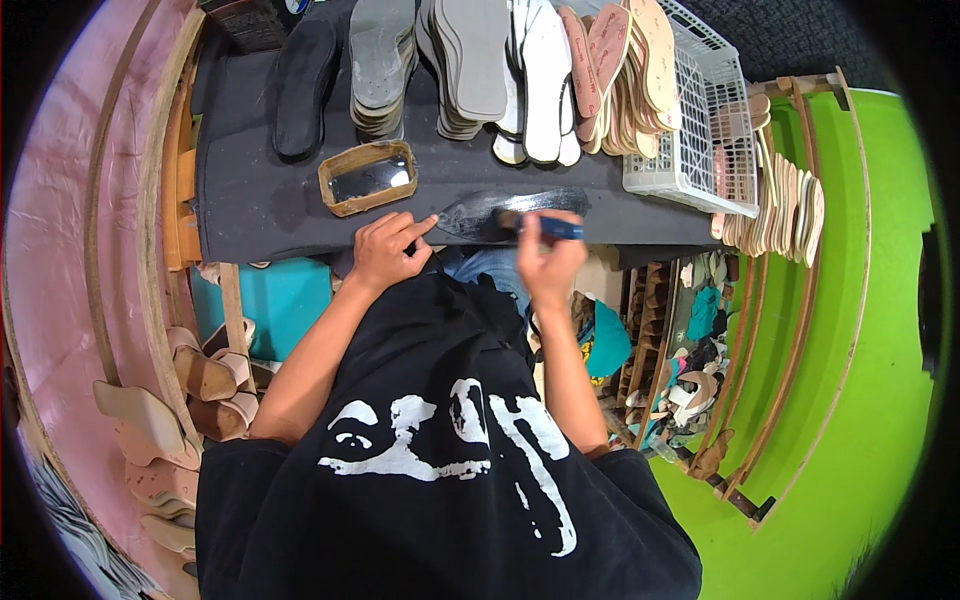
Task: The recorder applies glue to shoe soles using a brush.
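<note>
A dark insole (pixel 470 212) lies lengthwise near the table's front edge, its surface wet and shiny. My left hand (pixel 388 250) rests at its left tip, index finger stretched out and pressing there, holding nothing. My right hand (pixel 550 265), blurred by motion, grips a brush (pixel 562 228) with a dark blue handle. The brush's dark head meets the insole's surface right of its middle. Behind my left hand stands an open, cut-down container (pixel 328 188) with a brownish rim and a glossy liquid inside.
Along the back of the dark-covered table (pixel 235 200) lie a black insole (pixel 303 85), grey insole stacks (pixel 470 70), white insoles (pixel 547 85) and beige ones (pixel 650 70). A white plastic basket (pixel 690 180) stands at right, beside a rack of insoles (pixel 785 210). Shoe parts (pixel 205 375) fill a left-hand rack.
</note>
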A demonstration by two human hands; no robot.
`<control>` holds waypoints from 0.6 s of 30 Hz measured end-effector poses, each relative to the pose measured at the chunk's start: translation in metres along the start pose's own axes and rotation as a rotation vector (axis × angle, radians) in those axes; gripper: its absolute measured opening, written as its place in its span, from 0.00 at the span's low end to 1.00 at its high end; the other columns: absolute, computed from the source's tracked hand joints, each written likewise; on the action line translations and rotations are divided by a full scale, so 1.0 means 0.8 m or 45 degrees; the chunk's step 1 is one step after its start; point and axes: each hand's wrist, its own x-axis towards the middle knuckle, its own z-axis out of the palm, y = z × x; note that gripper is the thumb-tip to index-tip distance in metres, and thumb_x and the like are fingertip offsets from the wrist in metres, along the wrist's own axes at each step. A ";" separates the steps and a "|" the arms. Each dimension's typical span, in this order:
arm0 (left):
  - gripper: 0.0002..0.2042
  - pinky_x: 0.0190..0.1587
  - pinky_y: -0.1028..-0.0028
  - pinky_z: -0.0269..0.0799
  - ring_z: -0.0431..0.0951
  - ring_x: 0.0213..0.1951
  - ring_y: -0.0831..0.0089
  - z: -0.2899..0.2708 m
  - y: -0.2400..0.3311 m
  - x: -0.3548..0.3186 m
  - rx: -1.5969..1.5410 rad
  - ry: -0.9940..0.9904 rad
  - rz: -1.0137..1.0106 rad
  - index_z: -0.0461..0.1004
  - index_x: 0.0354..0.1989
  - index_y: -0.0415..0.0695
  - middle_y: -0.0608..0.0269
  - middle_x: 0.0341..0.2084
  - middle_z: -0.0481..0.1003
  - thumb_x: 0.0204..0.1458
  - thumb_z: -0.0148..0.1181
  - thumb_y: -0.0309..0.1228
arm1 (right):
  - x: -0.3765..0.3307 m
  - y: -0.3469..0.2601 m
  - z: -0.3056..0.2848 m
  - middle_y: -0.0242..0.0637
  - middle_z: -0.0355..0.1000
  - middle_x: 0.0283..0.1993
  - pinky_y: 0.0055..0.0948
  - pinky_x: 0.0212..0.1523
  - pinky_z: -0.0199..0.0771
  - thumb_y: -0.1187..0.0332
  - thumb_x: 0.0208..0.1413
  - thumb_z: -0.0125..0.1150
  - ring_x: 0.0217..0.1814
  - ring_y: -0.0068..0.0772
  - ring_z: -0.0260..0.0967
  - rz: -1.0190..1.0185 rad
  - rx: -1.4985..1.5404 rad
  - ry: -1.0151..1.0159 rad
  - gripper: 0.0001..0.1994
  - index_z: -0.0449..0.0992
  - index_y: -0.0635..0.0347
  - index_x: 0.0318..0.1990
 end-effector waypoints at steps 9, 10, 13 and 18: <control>0.20 0.27 0.65 0.73 0.73 0.24 0.65 -0.001 0.003 0.002 0.004 0.019 0.009 0.91 0.43 0.51 0.65 0.21 0.71 0.38 0.67 0.24 | 0.007 0.007 -0.008 0.43 0.74 0.34 0.43 0.37 0.77 0.78 0.55 0.71 0.35 0.51 0.76 -0.398 -0.316 -0.110 0.09 0.77 0.59 0.40; 0.20 0.27 0.65 0.73 0.73 0.24 0.65 -0.001 0.004 0.002 0.008 0.020 0.002 0.91 0.43 0.51 0.65 0.21 0.71 0.38 0.67 0.24 | -0.004 -0.004 0.006 0.42 0.74 0.34 0.45 0.39 0.77 0.79 0.52 0.71 0.36 0.50 0.77 -0.422 -0.278 -0.195 0.11 0.77 0.58 0.40; 0.20 0.27 0.65 0.73 0.73 0.24 0.65 0.000 0.002 0.004 0.003 0.013 -0.005 0.91 0.43 0.51 0.65 0.21 0.71 0.38 0.67 0.24 | -0.019 -0.034 0.034 0.43 0.77 0.36 0.40 0.39 0.80 0.78 0.56 0.72 0.37 0.51 0.79 -0.322 -0.071 -0.232 0.08 0.77 0.62 0.40; 0.19 0.27 0.66 0.74 0.74 0.24 0.65 0.000 0.006 0.004 0.002 0.017 -0.024 0.91 0.42 0.50 0.65 0.21 0.72 0.39 0.67 0.24 | 0.006 0.019 -0.006 0.47 0.79 0.36 0.36 0.36 0.80 0.74 0.65 0.69 0.34 0.44 0.81 -0.163 -0.092 -0.029 0.05 0.79 0.64 0.41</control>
